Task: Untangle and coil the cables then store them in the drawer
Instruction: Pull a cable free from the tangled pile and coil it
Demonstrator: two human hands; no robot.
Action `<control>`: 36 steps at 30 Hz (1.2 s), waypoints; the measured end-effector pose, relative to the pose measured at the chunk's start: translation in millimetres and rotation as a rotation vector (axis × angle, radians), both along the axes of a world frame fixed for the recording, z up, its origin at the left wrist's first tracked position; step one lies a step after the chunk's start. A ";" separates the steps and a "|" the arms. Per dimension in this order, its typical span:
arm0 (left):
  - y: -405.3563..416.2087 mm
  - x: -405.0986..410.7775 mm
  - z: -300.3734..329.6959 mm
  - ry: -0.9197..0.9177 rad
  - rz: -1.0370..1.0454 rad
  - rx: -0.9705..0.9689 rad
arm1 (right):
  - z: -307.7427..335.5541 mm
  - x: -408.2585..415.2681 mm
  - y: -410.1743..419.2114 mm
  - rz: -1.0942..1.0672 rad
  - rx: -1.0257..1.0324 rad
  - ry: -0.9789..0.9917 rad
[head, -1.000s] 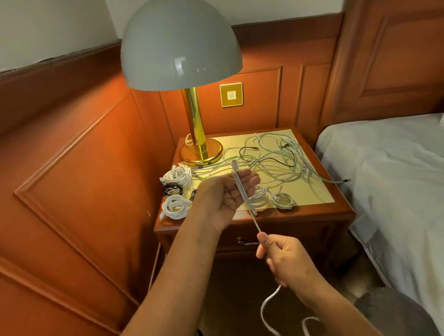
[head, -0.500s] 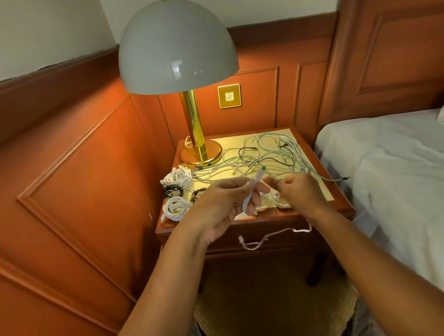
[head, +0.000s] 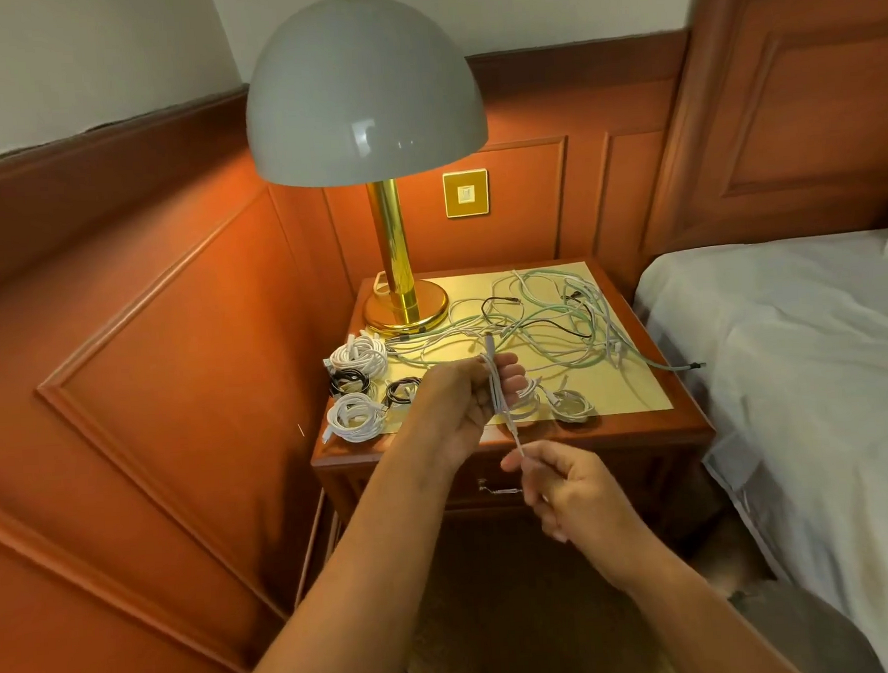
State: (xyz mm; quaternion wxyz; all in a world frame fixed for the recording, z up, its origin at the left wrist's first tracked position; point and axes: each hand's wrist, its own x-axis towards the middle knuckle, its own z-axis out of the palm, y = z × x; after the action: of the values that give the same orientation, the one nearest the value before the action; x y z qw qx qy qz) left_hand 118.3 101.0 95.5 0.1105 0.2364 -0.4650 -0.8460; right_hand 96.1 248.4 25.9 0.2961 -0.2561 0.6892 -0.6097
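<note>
My left hand (head: 468,402) holds several loops of a white cable (head: 496,385) upright over the nightstand's front edge. My right hand (head: 568,489) pinches the same cable's lower end just below, in front of the drawer (head: 491,490). A tangle of green, white and black cables (head: 549,320) lies on the back half of the nightstand top. Coiled white cables (head: 358,356) (head: 353,415) and small black coils (head: 349,380) (head: 401,392) sit at the left front. Two more pale coils (head: 571,404) lie right of my left hand.
A brass lamp with a grey dome shade (head: 365,91) stands at the back left of the wooden nightstand (head: 688,426). Wood panelling runs along the left. A bed with a white sheet (head: 793,369) lies to the right. A gold wall plate (head: 466,193) is behind.
My right hand has dropped from beside my left hand to below it, drawing the white cable down. The loose loop that hung by the drawer is gone.
</note>
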 end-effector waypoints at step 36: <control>13.7 -6.1 -8.3 0.073 -0.040 0.044 | -4.5 19.8 10.3 -0.078 -0.004 -0.049</control>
State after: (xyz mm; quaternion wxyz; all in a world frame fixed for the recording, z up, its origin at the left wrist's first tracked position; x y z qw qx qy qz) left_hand 112.2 114.7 87.2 0.1054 0.1983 -0.4465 -0.8662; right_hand 115.9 258.7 21.3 0.2883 -0.2144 0.6899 -0.6285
